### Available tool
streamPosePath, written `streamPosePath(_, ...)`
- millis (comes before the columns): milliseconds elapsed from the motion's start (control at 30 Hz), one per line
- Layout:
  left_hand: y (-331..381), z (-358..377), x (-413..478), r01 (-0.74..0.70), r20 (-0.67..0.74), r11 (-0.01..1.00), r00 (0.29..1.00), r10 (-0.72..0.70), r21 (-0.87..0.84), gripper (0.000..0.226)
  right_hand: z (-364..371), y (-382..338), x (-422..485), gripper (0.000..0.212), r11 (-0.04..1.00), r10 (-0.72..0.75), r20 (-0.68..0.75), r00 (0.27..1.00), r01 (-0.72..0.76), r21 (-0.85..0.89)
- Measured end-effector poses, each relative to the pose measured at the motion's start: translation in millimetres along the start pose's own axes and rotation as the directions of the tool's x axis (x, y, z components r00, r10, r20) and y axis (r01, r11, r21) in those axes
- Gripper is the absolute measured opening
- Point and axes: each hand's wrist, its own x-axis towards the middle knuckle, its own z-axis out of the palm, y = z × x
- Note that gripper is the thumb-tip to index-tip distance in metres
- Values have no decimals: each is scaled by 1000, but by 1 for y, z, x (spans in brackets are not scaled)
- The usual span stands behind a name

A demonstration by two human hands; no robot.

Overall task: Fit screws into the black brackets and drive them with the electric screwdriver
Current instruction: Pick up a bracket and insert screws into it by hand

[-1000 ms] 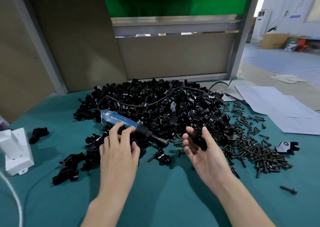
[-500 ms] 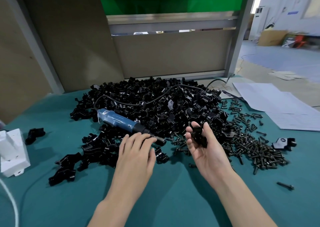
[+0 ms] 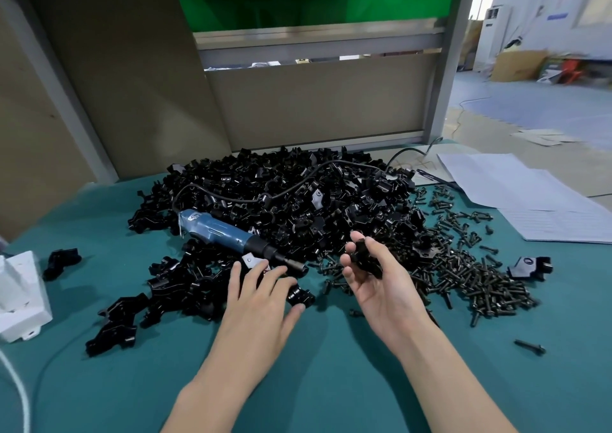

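A big heap of black brackets [image 3: 291,201] covers the middle of the green table. The blue electric screwdriver [image 3: 228,235] lies on the heap's near left side, tip pointing right. My right hand [image 3: 377,287], palm up, pinches a black bracket [image 3: 364,255] between thumb and fingers. My left hand [image 3: 261,300] lies palm down just below the screwdriver's tip, fingers straight, its fingertips touching a loose bracket [image 3: 299,295]. A pile of black screws [image 3: 473,277] spreads to the right of my right hand.
A white plastic part [image 3: 20,297] sits at the left edge, with a lone bracket [image 3: 61,260] beside it. White paper sheets [image 3: 516,191] lie at the far right. A single bracket [image 3: 530,267] and a stray screw [image 3: 530,346] lie right of the screw pile. Board panels stand behind.
My left hand has let go of the screwdriver and slid right and nearer, onto a loose bracket by its tip. My right hand keeps the same bracket, almost still.
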Motion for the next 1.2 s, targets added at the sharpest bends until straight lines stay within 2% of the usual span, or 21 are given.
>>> streamPosePath(100, 1, -1, 1, -30, 15, 999, 999, 30, -25, 23, 0, 1, 1, 24, 1000, -2, 10, 1000, 2, -22)
streamPosePath(167, 2, 1, 1, -50, 15, 996, 999, 51, -79, 21, 0, 2, 1, 25, 999, -9, 22, 1000, 10, -43)
streamPosePath(233, 2, 1, 1, -32, -35, 965, 999, 24, -262, 22, 1, 3, 1, 31, 997, -20, 41, 999, 24, -76)
streamPosePath(267, 4, -2, 0, 26, -61, 907, 997, -57, -420, 21, 1, 4, 1, 36, 995, -25, 57, 998, 30, -94)
streamPosePath(300, 6, -6, 1, 107, -51, 791, 984, -172, -602, 17, 2, 4, 0, 39, 993, -26, 77, 997, 35, -114)
streamPosePath(333, 9, -10, 2, 177, -7, 611, 958, -286, -772, 14, 3, 6, -1, 39, 990, -24, 102, 995, 38, -137)
streamPosePath(367, 11, -13, 4, 216, 63, 383, 925, -375, -898, 17, 4, 8, -2, 37, 985, -19, 132, 991, 41, -166)
streamPosePath(433, 13, -17, 10, 260, 252, -42, 867, -430, -965, 29, 7, 16, -4, 33, 969, 0, 203, 979, 50, -241)
streamPosePath(467, 15, -18, 11, 262, 325, -202, 851, -412, -944, 34, 8, 20, -6, 30, 955, 14, 238, 971, 57, -290)
streamPosePath(500, 16, -19, 12, 261, 372, -307, 840, -395, -915, 36, 9, 24, -7, 28, 939, 31, 269, 963, 64, -339)
streamPosePath(533, 17, -20, 13, 259, 398, -364, 832, -386, -895, 37, 10, 27, -8, 30, 922, 45, 290, 956, 73, -381)
streamPosePath(600, 17, -19, 14, 247, 422, -423, 817, -393, -872, 29, 11, 29, -9, 37, 895, 44, 304, 952, 98, -436)
streamPosePath(700, 15, -18, 14, 218, 420, -476, 827, -373, -852, 20, 11, 27, -10, 35, 880, 16, 282, 959, 120, -460)
streamPosePath(833, 15, -19, 11, 247, 404, -462, 871, -279, -852, 25, 11, 26, -11, 32, 877, 8, 268, 963, 122, -465)
streamPosePath(900, 15, -17, 9, 268, 378, -366, 885, -273, -891, 21, 11, 24, -11, 28, 891, 14, 273, 962, 112, -439)
streamPosePath(1000, 18, -10, 8, 297, 305, -72, 906, -294, -952, 23, 12, 22, -10, 31, 928, 4, 265, 964, 95, -360)
streamPosePath(1033, 20, -8, 8, 294, 294, -41, 912, -286, -955, 27, 12, 22, -10, 32, 937, -3, 261, 965, 94, -337)
streamPosePath(1067, 23, -7, 7, 293, 301, -71, 912, -280, -953, 30, 12, 22, -10, 32, 941, -7, 262, 965, 95, -325)
streamPosePath(1200, 25, -9, 7, 315, 441, -449, 872, -210, -836, 28, 9, 22, -11, 34, 922, 6, 317, 948, 117, -368)
